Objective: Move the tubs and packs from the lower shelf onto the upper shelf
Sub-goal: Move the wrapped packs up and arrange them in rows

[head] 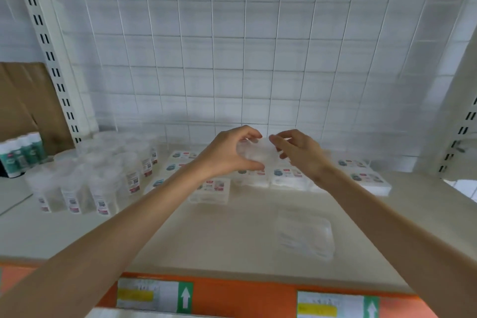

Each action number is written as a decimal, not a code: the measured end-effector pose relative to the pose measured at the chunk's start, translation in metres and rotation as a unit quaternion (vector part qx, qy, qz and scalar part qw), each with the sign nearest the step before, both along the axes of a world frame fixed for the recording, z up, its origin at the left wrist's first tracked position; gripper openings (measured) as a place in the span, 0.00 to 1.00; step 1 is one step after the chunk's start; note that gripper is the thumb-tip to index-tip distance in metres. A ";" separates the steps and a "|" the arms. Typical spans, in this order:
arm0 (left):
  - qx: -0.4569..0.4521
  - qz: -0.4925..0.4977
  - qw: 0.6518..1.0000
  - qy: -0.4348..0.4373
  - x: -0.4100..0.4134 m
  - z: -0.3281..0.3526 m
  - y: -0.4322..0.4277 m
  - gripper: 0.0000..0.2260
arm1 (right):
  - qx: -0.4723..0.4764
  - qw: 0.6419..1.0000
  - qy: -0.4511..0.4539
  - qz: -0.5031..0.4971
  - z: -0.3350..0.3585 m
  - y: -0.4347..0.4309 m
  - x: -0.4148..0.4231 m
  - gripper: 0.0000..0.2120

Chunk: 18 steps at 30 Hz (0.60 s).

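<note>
A clear plastic tub [254, 150] is held in the air above the upper shelf [219, 235], over a row of flat white packs [286, 175]. My left hand [229, 152] grips the tub from the left with curled fingers and thumb. From the right, the fingertips of my right hand [296, 152] touch its top edge. Several clear tubs with labels [100, 175] stand grouped at the shelf's left. One flat clear pack [304, 235] lies alone near the front right.
A wire grid back panel [232, 46] closes the shelf behind. Slotted white uprights [49, 54] stand at both sides. Green-and-white bottles [20, 155] and brown cardboard [25, 100] sit at the far left. The orange shelf edge with labels [154, 294] runs along the front.
</note>
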<state>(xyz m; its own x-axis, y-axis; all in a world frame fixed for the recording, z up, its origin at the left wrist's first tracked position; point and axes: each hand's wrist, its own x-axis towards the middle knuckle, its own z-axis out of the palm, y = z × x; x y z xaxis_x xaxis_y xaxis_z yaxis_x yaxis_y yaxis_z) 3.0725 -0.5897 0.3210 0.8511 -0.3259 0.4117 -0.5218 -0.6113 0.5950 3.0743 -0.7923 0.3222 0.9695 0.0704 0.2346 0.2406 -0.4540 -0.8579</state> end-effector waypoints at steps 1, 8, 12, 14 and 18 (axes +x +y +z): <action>0.005 -0.001 1.000 -0.007 0.002 0.001 0.000 0.27 | 0.012 1.000 0.008 0.019 -0.001 0.003 0.002 0.18; 0.024 0.019 0.997 -0.066 0.009 -0.007 0.005 0.29 | 0.102 0.991 0.018 0.086 -0.007 0.007 0.014 0.18; -0.059 0.062 0.996 -0.008 0.010 -0.001 0.019 0.19 | 0.160 0.982 -0.015 0.095 -0.011 0.002 0.011 0.18; -0.068 0.099 0.993 -0.007 0.011 0.003 0.027 0.18 | 0.171 0.978 -0.039 0.113 -0.010 0.000 0.008 0.17; -0.137 0.136 0.979 0.060 0.009 0.012 0.030 0.23 | 0.184 0.969 -0.059 0.157 -0.007 -0.003 0.004 0.14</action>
